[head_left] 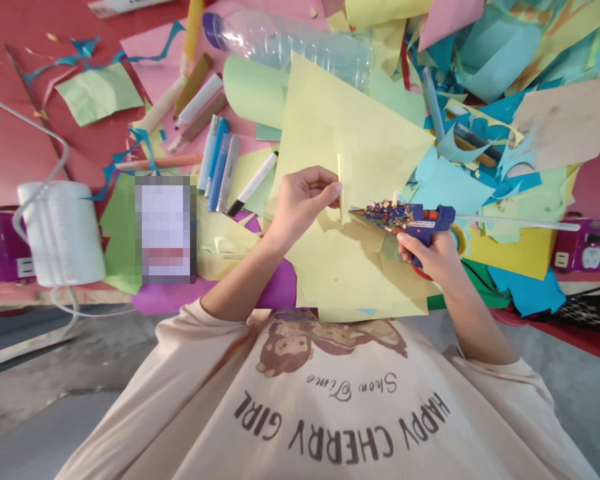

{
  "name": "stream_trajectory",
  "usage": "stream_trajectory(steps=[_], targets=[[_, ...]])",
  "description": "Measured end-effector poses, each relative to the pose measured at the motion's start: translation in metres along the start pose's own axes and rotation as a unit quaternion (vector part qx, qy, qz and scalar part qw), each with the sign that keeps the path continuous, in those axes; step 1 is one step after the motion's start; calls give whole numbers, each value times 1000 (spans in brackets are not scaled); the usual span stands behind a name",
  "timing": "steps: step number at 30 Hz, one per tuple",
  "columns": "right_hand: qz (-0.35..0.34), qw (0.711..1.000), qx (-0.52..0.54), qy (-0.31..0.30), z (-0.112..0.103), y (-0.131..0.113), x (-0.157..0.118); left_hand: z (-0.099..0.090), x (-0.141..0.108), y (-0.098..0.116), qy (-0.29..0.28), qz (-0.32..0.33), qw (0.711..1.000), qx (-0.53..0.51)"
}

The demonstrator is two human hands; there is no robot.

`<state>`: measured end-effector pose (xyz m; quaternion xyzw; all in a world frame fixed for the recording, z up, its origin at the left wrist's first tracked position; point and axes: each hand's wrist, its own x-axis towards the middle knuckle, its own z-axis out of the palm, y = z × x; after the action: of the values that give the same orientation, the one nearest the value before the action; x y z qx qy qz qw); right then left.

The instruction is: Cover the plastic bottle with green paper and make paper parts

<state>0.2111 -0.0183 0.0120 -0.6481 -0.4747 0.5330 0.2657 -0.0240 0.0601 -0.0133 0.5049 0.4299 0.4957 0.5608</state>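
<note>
Head view: a large pale yellow sheet of paper lies in the middle of a crowded red surface, overlapping other yellow sheets towards the person. Beyond it lies a clear ribbed plastic bottle with a dark blue cap, partly covered by the sheet's upper corner, with a curled light green paper just below it. To the left are a row of blue and grey markers, a white marker with a black cap and a pixelated rectangular patch; farther left stands a white rounded box with a pale cable over it. On the right, blue and teal paper scraps crowd the sheet's edge, a yellow-rimmed ring is partly hidden behind the right hand, and a purple power socket block sits farther out.

A narrow pale yellow paper strip lies on the large sheet, long side running away from the person. The left hand has thumb and index finger drawn together at the strip's left edge, about midway along; how firmly they pinch it cannot be told. The right hand's fingers are wrapped around the handle of a dark blue glue gun, a long translucent rod running out of its back. Its nozzle points left, close to the strip's lower right end.
</note>
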Motion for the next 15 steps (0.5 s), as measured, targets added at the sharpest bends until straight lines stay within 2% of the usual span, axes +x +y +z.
stream_trajectory(steps=[6,15], targets=[[3,1000,-21,1,0,1,-1,0,1,-1,2,14,1000,-12],[7,1000,-26,-4,2,-1,-4,-1,1,0,16,-8,1000,-17]])
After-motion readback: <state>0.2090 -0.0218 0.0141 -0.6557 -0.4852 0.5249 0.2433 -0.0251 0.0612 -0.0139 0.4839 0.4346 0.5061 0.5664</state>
